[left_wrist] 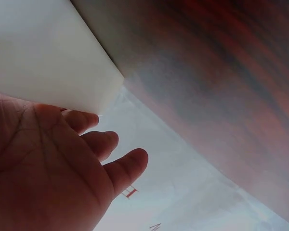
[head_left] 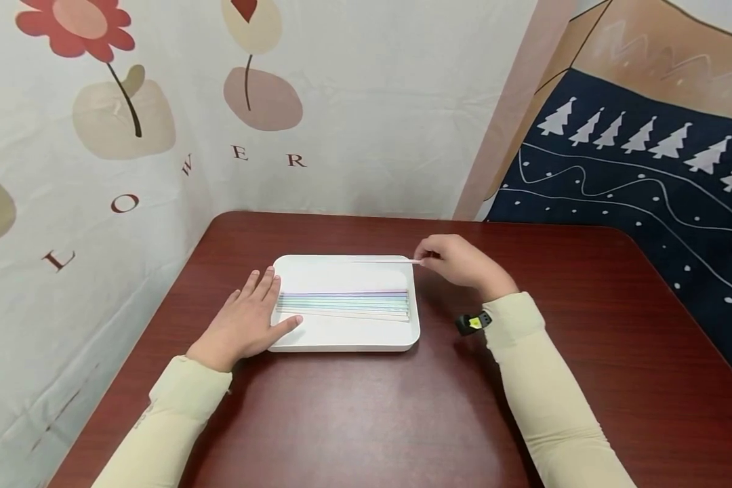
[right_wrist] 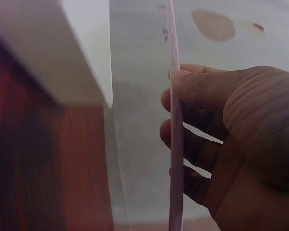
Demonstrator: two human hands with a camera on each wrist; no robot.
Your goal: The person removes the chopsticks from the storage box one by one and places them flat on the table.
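Observation:
A white tray holds a row of long, thin pastel strips in purple, blue, green and pale tones, lying side by side across it. My left hand rests at the tray's left edge, fingers straight, thumb reaching over the rim. In the left wrist view, the palm and fingertips show beside the tray's pale wall. At the far right corner, my right hand pinches a long pink strip between thumb and fingers. The pink strip stretches leftward over the tray's back part.
The tray stands on a dark red-brown wooden table. Behind the table hangs a white cloth printed with flowers and letters. At right is a dark blue cloth with white trees. A black wrist device sits at the right cuff.

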